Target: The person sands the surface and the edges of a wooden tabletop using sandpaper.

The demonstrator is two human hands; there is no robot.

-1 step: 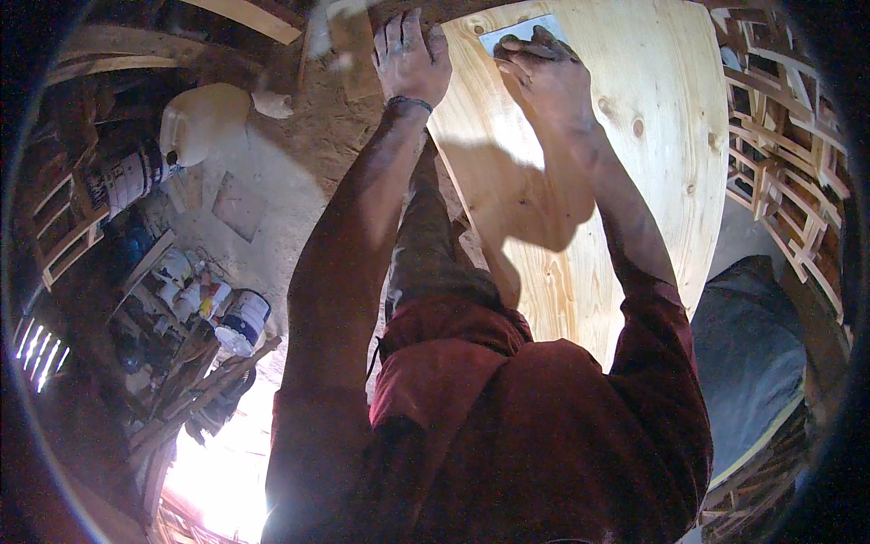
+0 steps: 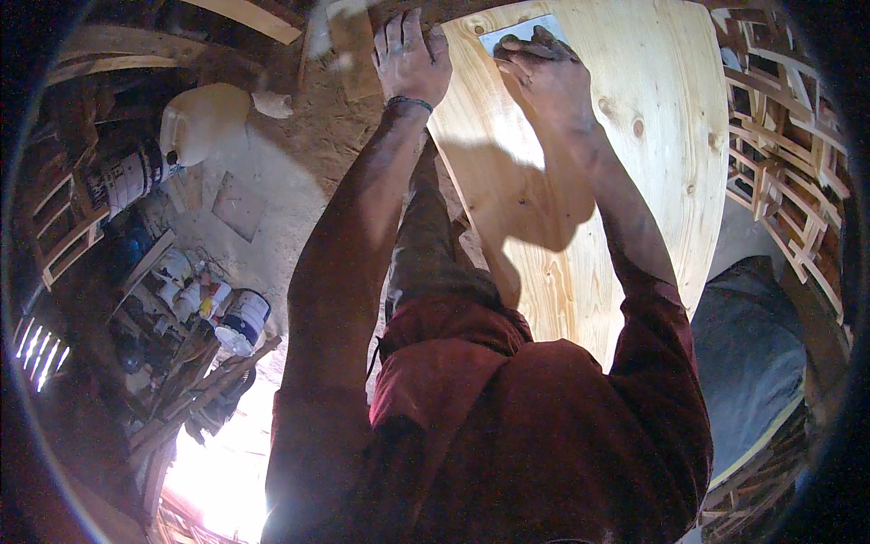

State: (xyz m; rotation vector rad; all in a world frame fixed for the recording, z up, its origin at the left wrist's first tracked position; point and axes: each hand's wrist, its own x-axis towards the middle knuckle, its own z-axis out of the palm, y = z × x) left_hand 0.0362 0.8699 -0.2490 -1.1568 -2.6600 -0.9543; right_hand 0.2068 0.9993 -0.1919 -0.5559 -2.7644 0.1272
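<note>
Now, head view: right hand pressed on a thin pale scraper blade, fingers curled over its back edge, gripping it flat against the pine board near the far end. Left hand lies palm-down at the board's left edge, fingers spread, holding nothing. My read: blade is light, stiff, prob. sharp-edged, so keep hold along the top edge w/ both thumbs behind, not on the corners. Board looks rigid, heavy-ish, smooth w/ knots; would lift by the long edges. White jug and small buckets on the floor, well apart.
</note>
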